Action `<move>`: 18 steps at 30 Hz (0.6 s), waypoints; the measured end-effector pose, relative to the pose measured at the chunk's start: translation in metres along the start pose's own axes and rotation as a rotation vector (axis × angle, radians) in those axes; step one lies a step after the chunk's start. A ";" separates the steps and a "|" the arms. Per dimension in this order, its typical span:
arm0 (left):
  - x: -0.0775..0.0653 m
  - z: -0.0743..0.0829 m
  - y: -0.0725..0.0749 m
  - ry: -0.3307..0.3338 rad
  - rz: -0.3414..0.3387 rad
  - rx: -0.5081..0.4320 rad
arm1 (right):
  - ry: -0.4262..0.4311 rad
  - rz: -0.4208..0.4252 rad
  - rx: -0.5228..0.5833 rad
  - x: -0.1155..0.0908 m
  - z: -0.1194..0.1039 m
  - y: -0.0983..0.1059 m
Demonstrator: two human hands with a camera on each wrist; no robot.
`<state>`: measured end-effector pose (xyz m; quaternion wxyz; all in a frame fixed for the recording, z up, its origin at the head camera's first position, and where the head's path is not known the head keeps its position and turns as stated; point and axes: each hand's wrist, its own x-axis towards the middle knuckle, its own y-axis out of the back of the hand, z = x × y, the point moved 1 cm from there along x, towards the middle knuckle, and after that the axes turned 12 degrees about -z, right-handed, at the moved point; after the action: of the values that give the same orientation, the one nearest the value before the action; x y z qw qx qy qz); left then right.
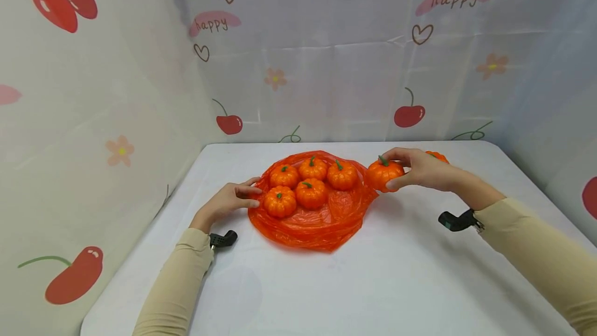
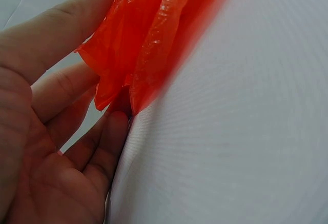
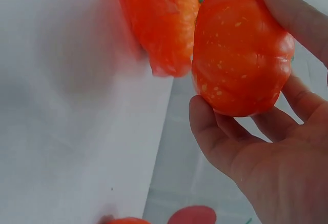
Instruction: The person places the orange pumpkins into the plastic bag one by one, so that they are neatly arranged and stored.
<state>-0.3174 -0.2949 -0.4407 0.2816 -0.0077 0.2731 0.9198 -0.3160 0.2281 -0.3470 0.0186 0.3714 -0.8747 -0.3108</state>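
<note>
An orange-red plastic bag (image 1: 303,227) lies spread open on the table, with several small orange pumpkins (image 1: 311,194) with green stems inside it. My left hand (image 1: 228,202) is at the bag's left edge; in the left wrist view the thin plastic (image 2: 138,39) runs between its thumb and fingers. At the bag's right edge, my right hand (image 1: 422,170) grips another pumpkin (image 1: 383,174) between thumb and fingers, raised over the table. The right wrist view shows the smooth, speckled underside of that held pumpkin (image 3: 241,55), beside the bag (image 3: 164,34).
One more pumpkin (image 1: 437,156) sits at the back right of the white table (image 1: 373,284), partly hidden behind my right hand. Curtains (image 1: 326,66) printed with cherries and flowers stand behind the table and along both sides. A black wrist device (image 1: 457,220) sticks out from my right sleeve.
</note>
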 end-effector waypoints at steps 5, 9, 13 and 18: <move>0.000 0.000 0.000 -0.009 0.002 0.008 | 0.026 -0.062 -0.027 0.015 -0.008 -0.010; 0.000 -0.001 0.000 -0.007 0.001 0.000 | 0.034 -0.097 -0.029 0.025 -0.017 -0.017; 0.001 -0.002 0.000 -0.007 -0.002 0.001 | 0.029 -0.116 -0.024 0.033 -0.024 -0.024; 0.000 -0.002 0.000 -0.006 0.001 -0.001 | 0.006 -0.110 -0.051 0.045 -0.028 -0.031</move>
<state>-0.3180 -0.2956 -0.4425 0.2822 -0.0048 0.2716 0.9201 -0.3212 0.1672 -0.3512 0.0135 0.4195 -0.8446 -0.3325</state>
